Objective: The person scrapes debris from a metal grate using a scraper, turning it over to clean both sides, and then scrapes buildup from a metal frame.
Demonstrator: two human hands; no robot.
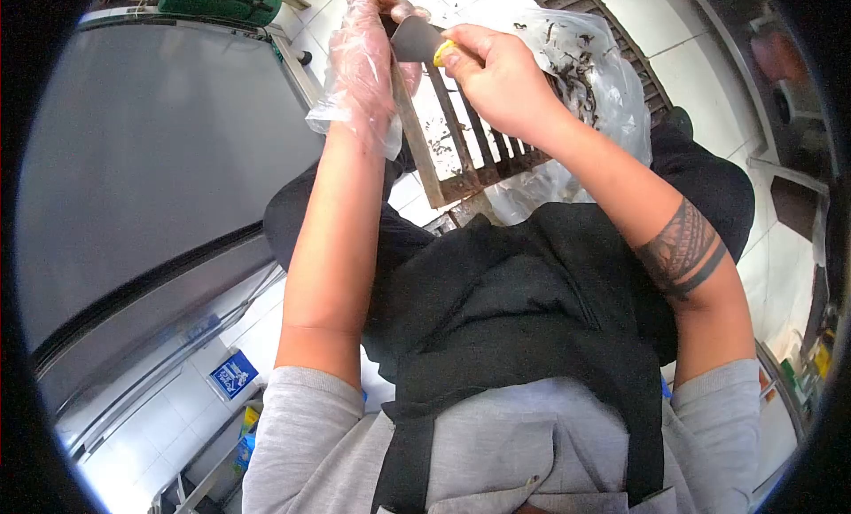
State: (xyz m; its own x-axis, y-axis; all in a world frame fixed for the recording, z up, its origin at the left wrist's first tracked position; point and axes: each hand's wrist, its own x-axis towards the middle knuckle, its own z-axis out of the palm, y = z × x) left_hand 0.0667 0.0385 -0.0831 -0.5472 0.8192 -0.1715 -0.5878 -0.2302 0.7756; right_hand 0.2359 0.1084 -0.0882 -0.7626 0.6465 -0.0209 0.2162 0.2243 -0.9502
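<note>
In my right hand (503,81) is a putty knife (415,42) with a wide dark blade and a yellow handle. Its blade touches or lies very near the top left of a slatted drain grate (417,146). My left hand (362,57) wears a clear plastic glove and grips the grate's upper left part, its fingers curled over the far end. The grate is tilted up from the floor, with dark grime on its bars. A clear plastic bag (620,97) with dark wet scraps lies to the right of the grate.
More slatted floor grating (581,0) runs behind the bag across white tiles (709,75). A large grey panel (168,150) stands close on my left. At the upper left lies a green object (217,4). Metal equipment (798,79) lines the right side.
</note>
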